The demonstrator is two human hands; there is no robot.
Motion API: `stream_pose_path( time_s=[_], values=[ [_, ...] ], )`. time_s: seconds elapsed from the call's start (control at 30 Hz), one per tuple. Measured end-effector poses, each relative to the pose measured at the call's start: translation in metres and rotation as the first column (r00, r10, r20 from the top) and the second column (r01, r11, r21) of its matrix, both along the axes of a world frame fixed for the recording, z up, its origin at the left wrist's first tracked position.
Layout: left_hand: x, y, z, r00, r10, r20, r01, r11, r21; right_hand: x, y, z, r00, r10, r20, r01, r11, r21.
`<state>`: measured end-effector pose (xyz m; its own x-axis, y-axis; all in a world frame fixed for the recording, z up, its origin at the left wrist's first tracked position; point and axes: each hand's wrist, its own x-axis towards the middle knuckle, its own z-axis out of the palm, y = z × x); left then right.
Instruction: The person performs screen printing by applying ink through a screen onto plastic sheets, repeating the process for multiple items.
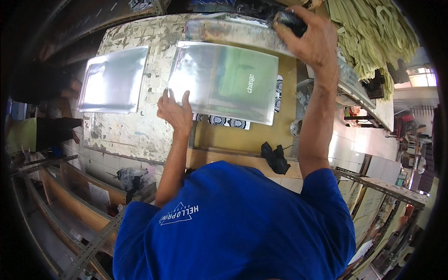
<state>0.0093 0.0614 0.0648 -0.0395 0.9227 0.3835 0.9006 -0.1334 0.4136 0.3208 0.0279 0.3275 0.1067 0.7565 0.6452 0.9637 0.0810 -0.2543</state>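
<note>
My left hand (175, 111) has its fingers apart, with the fingertips on the near left corner of a clear plastic sheet (196, 84). A green area (238, 84) with white lettering shows at the right of that sheet. At the far right, my right hand (313, 41) is wrapped round a dark rounded thing (293, 22), whose kind I cannot make out. This thing is at the far edge of a frame with yellowish mesh (288, 123), over which the plastic sheet lies. Black and white patterned pieces (224, 121) stick out from under the sheet.
Another clear plastic sheet (114, 79) lies left on the stained worktable (126, 133). A black rag (275, 157) rests on the frame's near edge. Light green strips of material (368, 32) hang far right. A co-worker's hand (74, 87) shows at the left, near metal shelving (88, 196).
</note>
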Motion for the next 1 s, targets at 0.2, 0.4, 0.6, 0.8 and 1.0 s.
stream_pose_path(
  time_s=[0.2,0.4,0.6,0.8,1.0],
  values=[
    [-0.016,-0.021,-0.058,0.989,-0.044,-0.145,0.043,0.999,-0.005,0.003,0.013,0.026,0.998,0.055,-0.016,-0.054,0.997,0.059],
    [0.005,-0.014,-0.028,0.998,-0.061,-0.001,0.061,0.992,0.112,-0.008,0.008,0.037,0.996,0.081,0.029,-0.084,0.992,0.093],
    [0.015,0.022,0.019,0.825,-0.154,0.544,0.073,0.983,0.167,0.003,0.016,0.036,0.999,0.05,-0.002,-0.049,0.998,0.032],
    [-0.049,0.054,0.033,0.543,-0.074,0.836,-0.024,0.994,0.104,0.002,0.018,0.04,0.997,0.077,-0.024,-0.077,0.997,0.024],
    [-0.179,0.087,-0.001,0.559,0.111,0.822,-0.257,0.965,0.045,0.0,0.019,0.036,0.991,0.128,-0.041,-0.125,0.989,0.077]
  ],
)
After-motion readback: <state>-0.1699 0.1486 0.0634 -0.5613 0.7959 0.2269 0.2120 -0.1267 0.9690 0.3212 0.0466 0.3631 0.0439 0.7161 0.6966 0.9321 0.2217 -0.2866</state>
